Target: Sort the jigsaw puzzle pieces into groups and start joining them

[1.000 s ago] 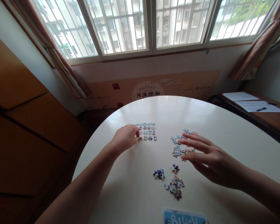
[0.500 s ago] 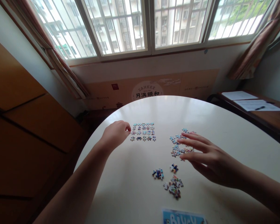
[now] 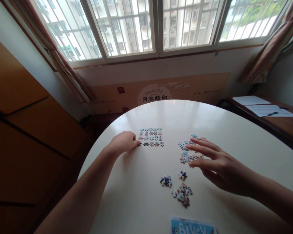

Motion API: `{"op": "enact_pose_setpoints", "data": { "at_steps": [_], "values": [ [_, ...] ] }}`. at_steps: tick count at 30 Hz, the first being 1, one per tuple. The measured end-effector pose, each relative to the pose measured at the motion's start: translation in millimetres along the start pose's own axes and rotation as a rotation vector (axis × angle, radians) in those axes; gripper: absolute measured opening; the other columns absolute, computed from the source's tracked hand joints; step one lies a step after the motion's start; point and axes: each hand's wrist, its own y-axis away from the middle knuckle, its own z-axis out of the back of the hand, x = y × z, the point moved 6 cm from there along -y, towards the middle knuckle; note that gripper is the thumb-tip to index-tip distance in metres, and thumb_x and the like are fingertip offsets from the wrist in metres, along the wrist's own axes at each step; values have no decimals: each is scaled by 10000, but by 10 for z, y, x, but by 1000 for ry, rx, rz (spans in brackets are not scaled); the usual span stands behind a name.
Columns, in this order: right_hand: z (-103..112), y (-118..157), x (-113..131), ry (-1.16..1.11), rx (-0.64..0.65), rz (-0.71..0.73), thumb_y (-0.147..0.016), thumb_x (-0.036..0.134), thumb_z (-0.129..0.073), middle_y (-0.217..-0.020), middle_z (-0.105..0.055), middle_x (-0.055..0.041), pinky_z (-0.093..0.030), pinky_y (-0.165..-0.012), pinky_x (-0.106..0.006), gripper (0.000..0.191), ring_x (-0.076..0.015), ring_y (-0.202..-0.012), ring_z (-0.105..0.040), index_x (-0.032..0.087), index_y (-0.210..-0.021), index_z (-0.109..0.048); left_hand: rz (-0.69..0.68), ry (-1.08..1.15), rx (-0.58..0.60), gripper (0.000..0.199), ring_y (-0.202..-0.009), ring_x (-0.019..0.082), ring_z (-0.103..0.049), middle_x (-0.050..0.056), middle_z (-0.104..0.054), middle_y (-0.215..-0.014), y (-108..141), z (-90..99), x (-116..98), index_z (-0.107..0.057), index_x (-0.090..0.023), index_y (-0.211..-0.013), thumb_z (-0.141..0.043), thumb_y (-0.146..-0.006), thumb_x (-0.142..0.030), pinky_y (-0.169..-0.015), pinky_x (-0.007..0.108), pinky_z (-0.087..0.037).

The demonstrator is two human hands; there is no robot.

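My left hand is at the left edge of a grid of puzzle pieces laid out in rows. Its fingers are closed, thumb and fingertips at the bottom-left puzzle piece, which they partly cover. Over on the right, my right hand has its fingers spread above a loose pile of puzzle pieces, holding nothing. Some of that pile is hidden under the fingers. Nearer to me lie a small cluster of dark and blue pieces, another small cluster and a larger mixed heap.
Everything lies on a round white table. A blue printed box or card is at the near edge, cut off by the frame. Papers and a pen are on a brown side table at right. Windows are behind.
My left hand has moved slightly down and toward the near row of the grid, its fingertips now at the bottom-left piece. My right hand stays nearly still.
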Motion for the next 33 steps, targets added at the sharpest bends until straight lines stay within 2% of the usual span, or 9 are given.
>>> {"op": "enact_pose_setpoints", "data": {
  "at_steps": [8, 11, 15, 22, 26, 30, 33],
  "values": [
    [5, 0, 7, -1, -4, 1, -923, 62, -531, -1470, -567, -59, -417, -1131, -637, 337, -312, -1463, -398, 280, -1096, -720, -8, 33, -5, 350, -692, 212, -611, 78, -701, -775, 32, 32, 14, -658, -195, -741, -554, -851, -510, -558, 302, -344],
    [10, 2, 3, -7, -6, -3, -918, 61, -532, -1463, -574, -56, -409, -1133, -644, 346, -313, -1459, -404, 286, -1102, -722, -16, 44, -80, 426, -659, 212, -597, 75, -673, -715, 90, 94, -53, -618, -199, -708, -491, -895, -561, -551, 304, -336],
    [14, 1, -4, -14, -1, -19, -906, 45, -518, -1464, -574, -59, -398, -1140, -643, 375, -311, -1460, -403, 286, -1099, -732, -116, 51, -160, 425, -640, 203, -583, 59, -653, -674, 157, 135, -232, -592, -203, -679, -503, -901, -554, -541, 303, -323],
    [-27, -25, 75, -39, 39, 7, -867, 26, -548, -1479, -564, -61, -398, -1138, -621, 372, -299, -1466, -391, 278, -1057, -744, -148, 23, -118, 390, -702, 216, -593, 61, -680, -746, 86, 42, -290, -585, -209, -690, -596, -849, -565, -552, 299, -313],
    [-100, -23, 130, -49, 111, 33, -833, 7, -572, -1510, -533, -56, -368, -1142, -649, 432, -312, -1480, -362, 295, -1114, -728, -150, 22, -119, 371, -691, 212, -582, 53, -665, -722, 59, 37, -265, -568, -210, -683, -606, -846, -542, -547, 303, -307],
    [-160, -18, 158, -59, 154, 27, -807, 10, -619, -1533, -508, -41, -333, -1158, -662, 500, -323, -1489, -345, 325, -1187, -700, -145, 36, -158, 406, -660, 206, -564, 51, -628, -665, 94, 93, -278, -534, -208, -645, -562, -892, -528, -541, 306, -300],
    [-184, -39, 179, -34, 147, 23, -851, 63, -647, -1513, -529, -68, -342, -1148, -670, 414, -333, -1474, -370, 300, -1187, -695, -229, 56, -224, 452, -617, 184, -522, 45, -599, -634, 187, 144, -416, -496, -203, -610, -515, -940, -513, -538, 310, -287]
  ]
}}
